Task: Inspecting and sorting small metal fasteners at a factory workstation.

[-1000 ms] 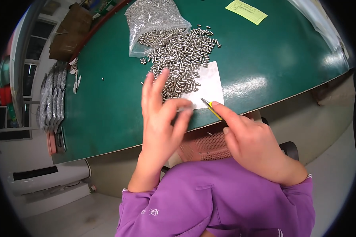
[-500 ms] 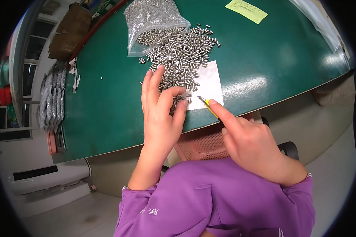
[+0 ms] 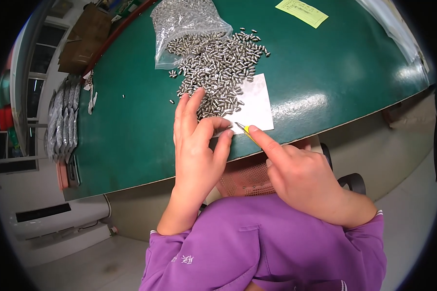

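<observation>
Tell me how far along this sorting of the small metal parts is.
Done: the clear bag lies open and a big pile of metal parts is spilled on the green table.
In hand: the left hand pinches something small at the white card while the right hand points yellow tweezers at it.
Left: nearly the whole pile, it seems.
</observation>
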### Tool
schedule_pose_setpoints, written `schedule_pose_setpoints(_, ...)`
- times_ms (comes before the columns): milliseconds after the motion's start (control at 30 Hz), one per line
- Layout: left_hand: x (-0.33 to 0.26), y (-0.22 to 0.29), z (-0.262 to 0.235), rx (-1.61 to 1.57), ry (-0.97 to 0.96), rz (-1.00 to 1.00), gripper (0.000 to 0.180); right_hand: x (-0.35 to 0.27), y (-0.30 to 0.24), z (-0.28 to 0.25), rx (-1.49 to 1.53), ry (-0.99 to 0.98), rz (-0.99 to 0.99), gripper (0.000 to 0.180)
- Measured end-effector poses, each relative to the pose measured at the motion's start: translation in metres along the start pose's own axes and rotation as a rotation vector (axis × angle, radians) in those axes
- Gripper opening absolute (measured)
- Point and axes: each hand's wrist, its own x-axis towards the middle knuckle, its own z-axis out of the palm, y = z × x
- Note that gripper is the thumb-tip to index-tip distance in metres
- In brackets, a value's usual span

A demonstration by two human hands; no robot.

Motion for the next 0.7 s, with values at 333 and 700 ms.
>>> schedule_pose_setpoints(333, 0.000, -0.002, 0.003, -0.003, 0.024, 0.033, 0.012, 0.000, -0.002, 0.001, -0.019, -0.019, -0.017, 0.064)
schedule_pose_setpoints(700, 0.003, -0.004, 0.003, -0.038, 0.025, 0.068, 0.013, 0.010, -0.002, -0.011, -0.021, -0.114, -0.050, 0.068)
